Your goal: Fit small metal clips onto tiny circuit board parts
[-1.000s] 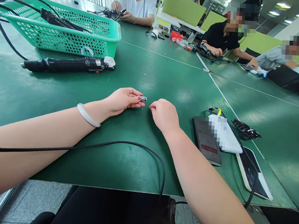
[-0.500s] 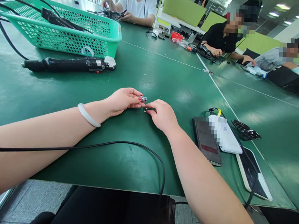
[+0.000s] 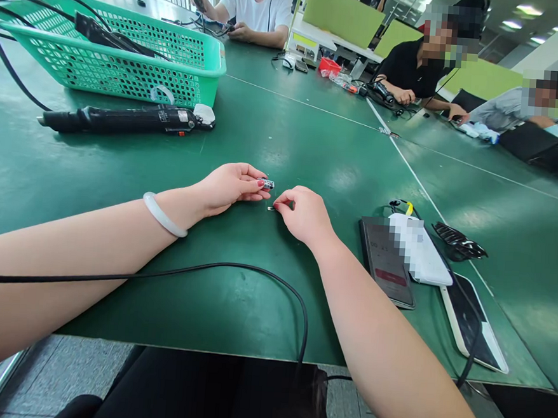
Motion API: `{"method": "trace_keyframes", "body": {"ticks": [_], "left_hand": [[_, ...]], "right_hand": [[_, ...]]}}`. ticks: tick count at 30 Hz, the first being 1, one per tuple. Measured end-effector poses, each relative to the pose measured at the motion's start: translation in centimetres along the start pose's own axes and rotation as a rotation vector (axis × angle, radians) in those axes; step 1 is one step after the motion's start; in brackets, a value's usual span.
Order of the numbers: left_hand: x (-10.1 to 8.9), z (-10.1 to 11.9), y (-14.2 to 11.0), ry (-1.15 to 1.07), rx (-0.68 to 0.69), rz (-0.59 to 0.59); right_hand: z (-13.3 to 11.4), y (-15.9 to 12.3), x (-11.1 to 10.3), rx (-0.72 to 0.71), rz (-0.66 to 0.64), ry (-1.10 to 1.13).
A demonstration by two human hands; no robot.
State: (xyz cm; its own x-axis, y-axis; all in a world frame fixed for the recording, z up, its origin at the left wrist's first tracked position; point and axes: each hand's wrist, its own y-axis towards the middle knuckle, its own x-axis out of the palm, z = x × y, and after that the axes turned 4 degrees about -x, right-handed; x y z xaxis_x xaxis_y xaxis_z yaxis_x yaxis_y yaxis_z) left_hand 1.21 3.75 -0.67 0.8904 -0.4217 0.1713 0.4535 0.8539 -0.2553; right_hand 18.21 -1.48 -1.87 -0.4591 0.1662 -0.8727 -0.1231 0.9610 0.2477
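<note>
Near the middle of the green table (image 3: 234,308), my left hand (image 3: 235,184) pinches a small silvery metal piece (image 3: 268,184) between thumb and fingers; it looks like a connector, but its exact kind is too small to tell. Just to the right, my right hand (image 3: 305,214) is closed in a pinch on a tiny flat piece with a light tip (image 3: 271,208), held low over the tabletop. The two pieces are apart. My fingers hide most of both.
A green plastic basket (image 3: 187,85) with a black tool and cables stands at the back left. An electric screwdriver (image 3: 123,120) lies before it. At right lie a dark phone (image 3: 384,267), a white device (image 3: 422,251) and another phone (image 3: 474,321). A black cable (image 3: 237,266) crosses my left forearm.
The small piece in my right hand has turned, now showing a thin, light tip instead of its squarish dark end. My left hand has barely moved.
</note>
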Motion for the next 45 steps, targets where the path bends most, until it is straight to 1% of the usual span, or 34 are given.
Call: {"method": "trace_keyframes", "body": {"ticks": [3,7,12,19,23,26,30,33,35,38,45], "left_hand": [[0.0,0.0,0.0,0.007,0.004,-0.006],[0.0,0.0,0.0,0.007,0.001,-0.001],[0.0,0.0,0.0,0.02,0.005,0.0],[0.1,0.0,-0.2,0.029,0.003,0.009],[0.2,0.1,-0.2,0.049,0.001,0.006],[0.1,0.0,-0.2,0.079,0.009,0.002],[0.0,-0.2,-0.1,0.138,0.033,-0.036],[0.1,-0.3,-0.2,0.166,0.036,-0.068],[0.1,-0.3,-0.3,0.175,0.038,-0.084],[0.2,-0.3,-0.3,0.202,0.052,-0.108],[0.0,-0.5,-0.1,0.248,0.068,-0.132]], "right_hand": [[0.0,0.1,0.1,0.041,0.024,0.039],[0.3,0.2,0.0,0.052,0.038,0.065],[0.6,-0.2,-0.5,0.06,-0.027,0.091],[-0.1,-0.2,-0.6,-0.042,-0.056,-0.038],[-0.2,-0.1,-0.6,-0.062,-0.068,-0.083],[0.0,-0.2,-0.8,-0.034,-0.032,-0.099],[0.0,-0.4,-1.7,0.021,0.129,-0.108],[-0.7,-0.6,-2.0,-0.036,0.225,-0.048],[-1.3,-0.8,-2.0,-0.08,0.227,-0.018],[-1.9,-0.9,-1.6,-0.109,0.196,-0.011],[-1.9,-0.9,-1.3,-0.126,0.179,-0.018]]}}
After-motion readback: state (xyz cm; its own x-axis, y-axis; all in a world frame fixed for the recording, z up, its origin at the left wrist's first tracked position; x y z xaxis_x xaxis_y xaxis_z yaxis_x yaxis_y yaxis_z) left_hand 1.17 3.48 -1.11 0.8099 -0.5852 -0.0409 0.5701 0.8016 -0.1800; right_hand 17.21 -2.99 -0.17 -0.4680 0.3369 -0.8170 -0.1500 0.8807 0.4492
